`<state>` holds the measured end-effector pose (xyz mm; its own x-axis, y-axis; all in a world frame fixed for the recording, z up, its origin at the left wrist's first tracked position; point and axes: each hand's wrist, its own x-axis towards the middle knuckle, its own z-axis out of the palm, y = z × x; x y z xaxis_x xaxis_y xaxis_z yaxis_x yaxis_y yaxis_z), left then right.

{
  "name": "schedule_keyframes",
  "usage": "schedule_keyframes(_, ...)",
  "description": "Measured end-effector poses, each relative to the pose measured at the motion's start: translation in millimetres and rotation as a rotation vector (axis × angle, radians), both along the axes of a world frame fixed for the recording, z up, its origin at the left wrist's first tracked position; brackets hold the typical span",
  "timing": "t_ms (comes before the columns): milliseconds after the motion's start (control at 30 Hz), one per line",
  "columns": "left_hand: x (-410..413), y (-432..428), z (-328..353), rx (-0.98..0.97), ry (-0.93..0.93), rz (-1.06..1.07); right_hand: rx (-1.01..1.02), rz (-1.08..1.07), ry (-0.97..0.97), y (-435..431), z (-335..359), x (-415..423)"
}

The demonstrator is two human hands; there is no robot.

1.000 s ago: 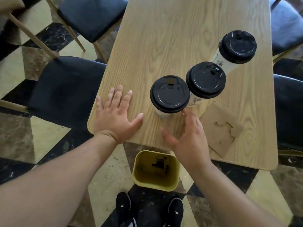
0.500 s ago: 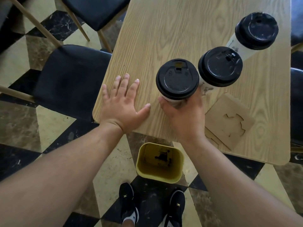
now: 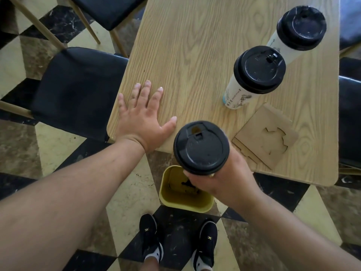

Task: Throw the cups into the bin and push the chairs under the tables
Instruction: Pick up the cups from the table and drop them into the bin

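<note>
My right hand (image 3: 227, 178) grips a paper cup with a black lid (image 3: 201, 147), held above the near edge of the wooden table (image 3: 195, 55) and partly over the yellow bin (image 3: 184, 199) on the floor. Two more white cups with black lids stand on the table: one (image 3: 252, 75) in the middle right, one (image 3: 295, 30) farther back. My left hand (image 3: 143, 122) lies flat and spread on the table's near left corner. A black chair (image 3: 76, 90) stands at the table's left side, its seat mostly out from under it.
A cardboard cup carrier (image 3: 266, 136) lies flat on the table near my right hand. Another black chair (image 3: 107, 10) stands at the back left, and dark chair seats (image 3: 350, 118) show at the right edge. My shoes (image 3: 151, 237) stand on the checkered floor behind the bin.
My right hand closed around the nearest cup, lifted it off the table and drew it back toward the bin. My left hand stayed flat on the table.
</note>
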<state>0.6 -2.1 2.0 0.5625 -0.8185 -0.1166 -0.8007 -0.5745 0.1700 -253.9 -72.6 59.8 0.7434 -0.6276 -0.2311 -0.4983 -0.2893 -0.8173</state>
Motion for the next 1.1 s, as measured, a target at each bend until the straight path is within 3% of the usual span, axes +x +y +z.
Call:
schedule_keyframes(133, 0, 0, 1, 0.003, 0.006, 0.001, -0.077, 0.155, 0.036, 21, 5, -16)
schedule_keyframes(267, 0, 0, 0, -0.004, 0.006, 0.002, -0.057, 0.162, 0.09, 35, -10, -30)
schedule_keyframes(533, 0, -1, 0, -0.018, -0.001, 0.002, -0.052, 0.232, 0.38, 48, -79, -53)
schedule_keyframes(833, 0, 0, 0, -0.021, -0.008, 0.001, -0.072, 0.289, 0.463, 48, -145, -63)
schedule_keyframes(1100, 0, -1, 2, -0.021, -0.001, -0.005, -0.043, 0.28, 0.495, 52, -148, -62)
